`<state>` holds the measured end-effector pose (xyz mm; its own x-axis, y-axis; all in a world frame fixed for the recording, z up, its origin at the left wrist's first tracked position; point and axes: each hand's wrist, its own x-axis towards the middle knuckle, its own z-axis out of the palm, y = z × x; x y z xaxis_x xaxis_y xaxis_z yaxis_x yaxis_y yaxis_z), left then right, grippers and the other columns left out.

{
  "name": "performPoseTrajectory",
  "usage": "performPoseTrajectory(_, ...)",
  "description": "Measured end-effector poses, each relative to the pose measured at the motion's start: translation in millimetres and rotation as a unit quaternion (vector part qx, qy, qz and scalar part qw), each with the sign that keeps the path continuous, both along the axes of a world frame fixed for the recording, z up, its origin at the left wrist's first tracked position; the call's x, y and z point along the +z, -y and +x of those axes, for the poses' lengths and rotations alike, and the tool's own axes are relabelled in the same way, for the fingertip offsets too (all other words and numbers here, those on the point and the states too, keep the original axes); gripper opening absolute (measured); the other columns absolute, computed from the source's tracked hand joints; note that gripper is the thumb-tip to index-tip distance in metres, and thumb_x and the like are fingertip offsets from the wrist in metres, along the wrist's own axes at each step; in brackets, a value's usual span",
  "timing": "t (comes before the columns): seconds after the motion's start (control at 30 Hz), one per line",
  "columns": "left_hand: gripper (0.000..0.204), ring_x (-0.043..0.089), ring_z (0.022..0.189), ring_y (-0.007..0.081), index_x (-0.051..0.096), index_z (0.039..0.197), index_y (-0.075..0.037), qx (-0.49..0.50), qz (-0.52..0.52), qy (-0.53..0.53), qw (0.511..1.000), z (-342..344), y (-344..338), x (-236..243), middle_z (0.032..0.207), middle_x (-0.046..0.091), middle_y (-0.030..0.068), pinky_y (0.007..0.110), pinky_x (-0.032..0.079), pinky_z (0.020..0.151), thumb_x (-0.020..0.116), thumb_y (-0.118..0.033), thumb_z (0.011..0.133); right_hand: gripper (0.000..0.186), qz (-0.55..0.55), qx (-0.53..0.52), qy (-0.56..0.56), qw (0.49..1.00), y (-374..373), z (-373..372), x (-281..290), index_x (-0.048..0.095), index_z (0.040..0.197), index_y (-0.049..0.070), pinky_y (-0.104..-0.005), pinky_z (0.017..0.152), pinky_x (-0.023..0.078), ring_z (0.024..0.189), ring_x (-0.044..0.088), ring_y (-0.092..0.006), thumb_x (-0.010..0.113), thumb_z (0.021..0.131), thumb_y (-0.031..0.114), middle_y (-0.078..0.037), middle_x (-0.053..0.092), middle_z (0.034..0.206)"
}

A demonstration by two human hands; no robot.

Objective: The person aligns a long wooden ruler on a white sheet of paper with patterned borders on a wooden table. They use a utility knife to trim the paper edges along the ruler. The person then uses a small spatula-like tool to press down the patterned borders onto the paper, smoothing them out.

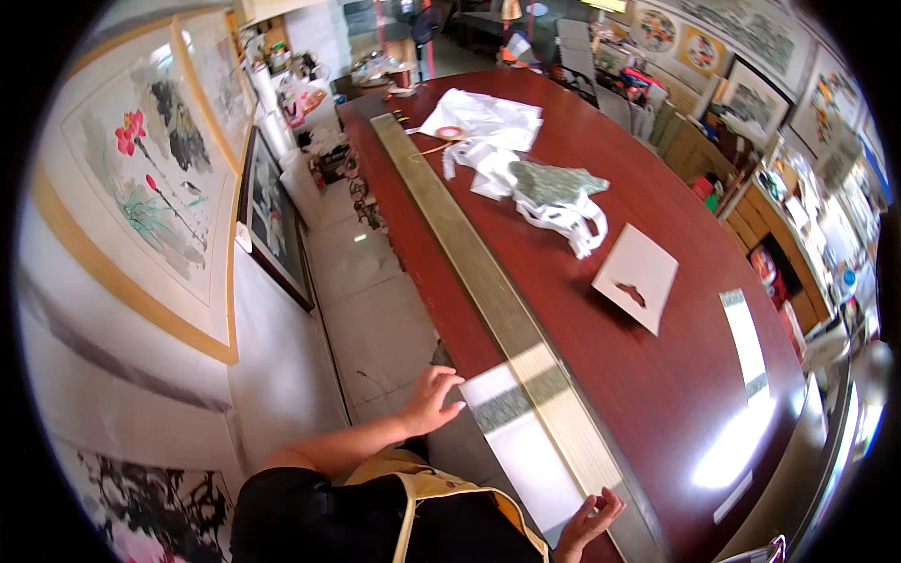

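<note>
A white paper strip (527, 462) with a grey-green patterned band lies at the table's near left edge. Across its right part runs a long, see-through yellowish straightedge (469, 267), which reaches far up the table. My left hand (432, 403) is beside the paper's upper left corner, thumb and fingers apart, holding nothing. By the lower end of the straightedge is my right hand (589, 527), its fingers loosely bent and apart. Whether its fingertips press on the straightedge, I cannot tell.
On the dark red table (648, 375) lie crumpled white paper (483, 117), a grey-green patterned piece (558, 183), a tape roll (450, 133), a pale board with a cutout (638, 277) and a narrow strip (744, 342). Framed paintings (141, 169) line the left wall.
</note>
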<state>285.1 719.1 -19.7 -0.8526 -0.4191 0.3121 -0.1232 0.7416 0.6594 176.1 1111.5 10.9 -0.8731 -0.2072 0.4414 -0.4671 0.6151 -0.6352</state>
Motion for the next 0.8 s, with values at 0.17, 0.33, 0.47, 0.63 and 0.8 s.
performPoseTrajectory(0.17, 0.04, 0.049, 0.123, 0.0362, 0.059, 0.125, -0.01, 0.036, -0.002, 0.01, 0.999, -14.6, 127.7, 20.7, 0.13, 0.051, 0.0155, 0.047, 0.042, 0.104, 0.075, -0.02, 0.09, 0.02, -0.033, 0.045, 0.034, 0.998, 127.0, -33.4, 24.7, 0.058, 0.114, -0.001, -0.0334, 0.07, 0.046, 0.078, 0.053, -0.0202, 0.058, 0.093, -0.001, -0.013, 0.055, 0.108)
performPoseTrajectory(0.33, 0.037, 0.049, 0.126, 0.0354, 0.059, 0.124, -0.01, 0.055, 0.008, -0.005, 0.998, -49.6, 221.2, 14.7, 0.134, 0.051, 0.0152, 0.049, 0.04, 0.108, 0.074, -0.022, 0.092, 0.018, 0.021, 0.081, -0.03, 0.996, 195.8, -111.7, 44.0, 0.059, 0.11, 0.0, -0.0351, 0.071, 0.046, 0.079, 0.053, -0.0224, 0.057, 0.092, 0.0, -0.012, 0.051, 0.099)
performPoseTrajectory(0.47, 0.037, 0.05, 0.124, 0.0372, 0.058, 0.12, -0.008, 0.089, -0.017, -0.04, 0.995, -73.9, 286.8, 33.7, 0.13, 0.053, 0.0181, 0.049, 0.041, 0.105, 0.076, -0.019, 0.089, 0.025, 0.097, 0.154, -0.085, 0.98, 281.5, -199.3, 43.6, 0.059, 0.114, 0.001, -0.0386, 0.076, 0.048, 0.085, 0.055, -0.027, 0.059, 0.088, 0.002, -0.014, 0.053, 0.101)
performPoseTrajectory(0.63, 0.035, 0.049, 0.123, 0.0368, 0.058, 0.12, -0.008, 0.156, -0.002, -0.028, 0.987, -91.5, 395.1, 33.7, 0.131, 0.052, 0.0174, 0.048, 0.042, 0.104, 0.074, -0.019, 0.092, 0.038, 0.081, 0.323, -0.009, 0.943, 470.1, -249.4, 95.8, 0.059, 0.124, 0.001, -0.0453, 0.088, 0.05, 0.1, 0.059, -0.0369, 0.057, 0.087, 0.001, -0.019, 0.057, 0.115)
performPoseTrajectory(0.8, 0.041, 0.05, 0.122, 0.0373, 0.056, 0.126, -0.006, 0.197, -0.066, -0.016, 0.978, -139.1, 548.3, 0.4, 0.131, 0.052, 0.0164, 0.048, 0.044, 0.104, 0.074, -0.021, 0.092, 0.037, 0.103, 0.431, -0.031, 0.896, 685.9, -289.1, 95.0, 0.058, 0.127, 0.001, -0.0485, 0.09, 0.052, 0.107, 0.062, -0.0432, 0.063, 0.09, 0.004, -0.023, 0.058, 0.122)
